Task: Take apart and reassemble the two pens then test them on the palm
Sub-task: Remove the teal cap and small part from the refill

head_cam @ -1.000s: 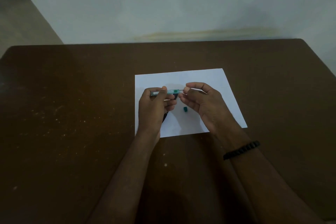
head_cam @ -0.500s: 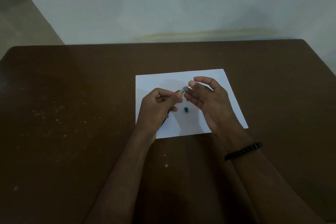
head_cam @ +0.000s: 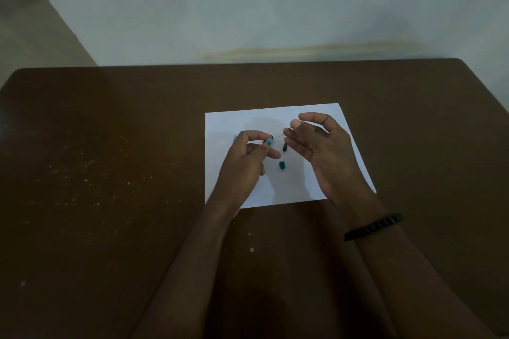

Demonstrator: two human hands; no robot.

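My left hand (head_cam: 245, 159) grips a clear pen barrel with a teal end (head_cam: 267, 142), its open end pointing right. My right hand (head_cam: 321, 146) pinches a thin ink refill (head_cam: 283, 133) between thumb and forefinger, its fine tip pointing left toward the barrel, a short gap between them. A small dark piece (head_cam: 284, 147) shows just below the right fingers; I cannot tell whether it lies on the paper or is held. A small teal cap (head_cam: 281, 165) lies on the white paper (head_cam: 234, 121) between my hands.
The paper lies on a dark brown table (head_cam: 110, 173) with pale specks. A pale wall rises behind the table's far edge. A black bead bracelet (head_cam: 373, 226) is on my right wrist.
The hands have moved apart: the right hand has drawn the refill out of the barrel to the right, while the left hand keeps the barrel. The teal cap has stayed on the paper.
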